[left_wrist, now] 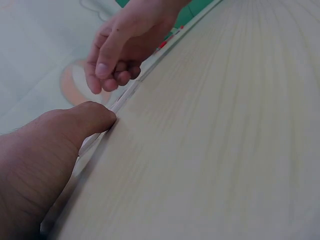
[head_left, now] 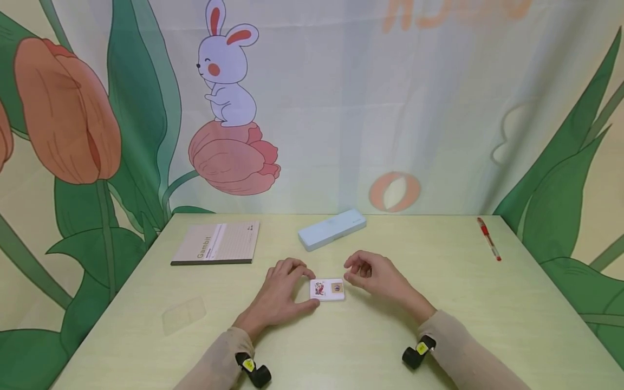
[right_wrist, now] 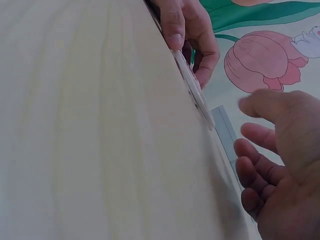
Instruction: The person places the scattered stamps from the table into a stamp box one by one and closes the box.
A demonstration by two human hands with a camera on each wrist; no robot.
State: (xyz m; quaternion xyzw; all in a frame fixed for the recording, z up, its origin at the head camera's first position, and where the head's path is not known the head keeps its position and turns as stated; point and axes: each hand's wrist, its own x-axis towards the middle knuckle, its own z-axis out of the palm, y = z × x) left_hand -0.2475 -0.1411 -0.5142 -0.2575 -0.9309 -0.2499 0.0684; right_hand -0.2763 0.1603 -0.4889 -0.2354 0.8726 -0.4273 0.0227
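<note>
Pale table (head_left: 370, 346), printed curtain (head_left: 317, 108) behind. Nearest, at left, lies a clear case (head_left: 183, 315). Beyond it, at the middle, the cards (head_left: 327, 290) are on the table; the left hand (head_left: 280, 292) pinches their left end between thumb and fingers. The right hand (head_left: 374, 273), loosely curled and holding nothing, hovers beside their right end. Farther back: notebook (head_left: 216, 244) left, red pen (head_left: 489, 238) right, blue box (head_left: 332, 229) between.

Plain beige sleeves (head_left: 214, 362); at each cuff (head_left: 240, 339), a black wrist camera (head_left: 255, 373) with rounded barrel (head_left: 262, 376) and yellow label (head_left: 249, 364).
</note>
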